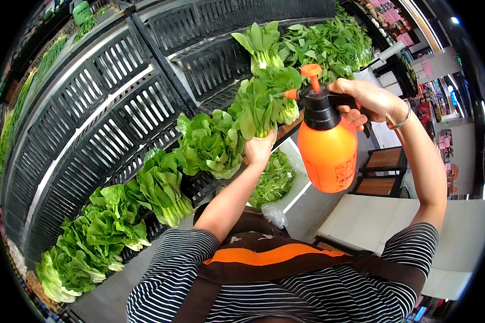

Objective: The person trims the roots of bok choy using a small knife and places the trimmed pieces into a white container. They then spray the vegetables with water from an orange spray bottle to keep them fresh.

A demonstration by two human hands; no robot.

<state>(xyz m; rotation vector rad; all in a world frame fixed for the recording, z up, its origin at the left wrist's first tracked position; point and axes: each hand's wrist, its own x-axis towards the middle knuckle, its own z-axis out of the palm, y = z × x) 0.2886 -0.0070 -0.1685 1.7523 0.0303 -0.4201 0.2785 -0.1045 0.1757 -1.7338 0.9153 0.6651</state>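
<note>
An orange pump spray bottle (328, 148) with a black neck hangs in my right hand (369, 99), whose fingers wrap round its black handle. Its orange nozzle points left at the leafy greens. My left hand (260, 146) is closed round the pale stalks of a bok choy bunch (253, 105). The bunch leans over the front of the black rack; whether it is lifted off cannot be told. No spray can be made out. Beside it on the left sits a loose green leafy head (210, 141), and behind it stands another bok choy bunch (261, 46).
More greens (161, 188) and lettuce (70, 258) line the rack's front edge. Black slatted trays (129, 113) rise behind them. A white foam box (302, 177) of greens stands below my hands. Pale cabinets (350, 220) are at right, near wooden-topped crates (385, 158).
</note>
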